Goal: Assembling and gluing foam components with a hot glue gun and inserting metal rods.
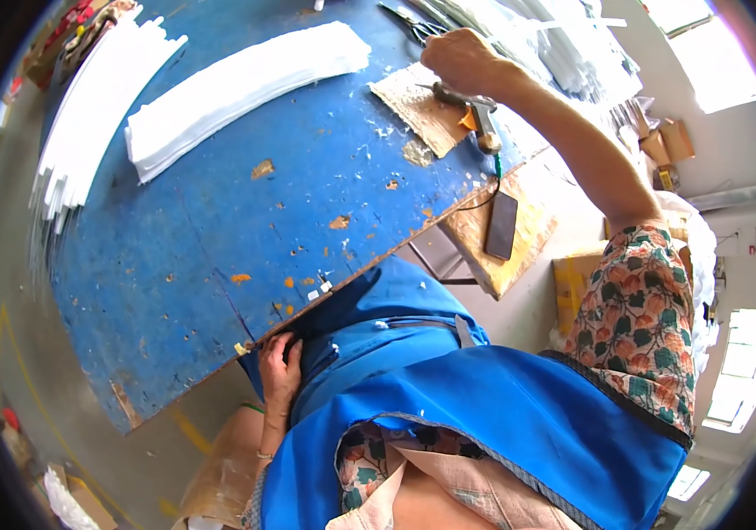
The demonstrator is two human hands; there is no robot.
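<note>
We see the right hand (pixel 459 58) reaching out over the far side of the blue bench (pixel 219 230), fingers curled down onto a slim metal tool (pixel 466 99) that lies across a worn square of cardboard (pixel 417 108). The tool looks dark and narrow at the hand end and thickens toward a rounded wooden-looking handle near the bench edge, with an orange scrap just beside it. The hand covers one end of it, so we cannot tell what kind of tip it has, nor whether the fingers truly clasp it or only press on it.

The left hand (pixel 280 375) rests at the near edge of the bench, fingers loosely bent against the blue apron (pixel 484 415); it seems to hold nothing, though its palm is turned away from us.

A long stack of white strips (pixel 236 88) lies on the bench to the left of the cardboard, well apart from the tool, and a second, longer pile (pixel 86 115) curves along the far left rim. Dark scissors (pixel 413 22) lie just beyond the right hand. More white material is heaped past the hand, too bright and bent by the lens to make out. A dark phone (pixel 501 225) lies on a lower board beside the bench.
</note>
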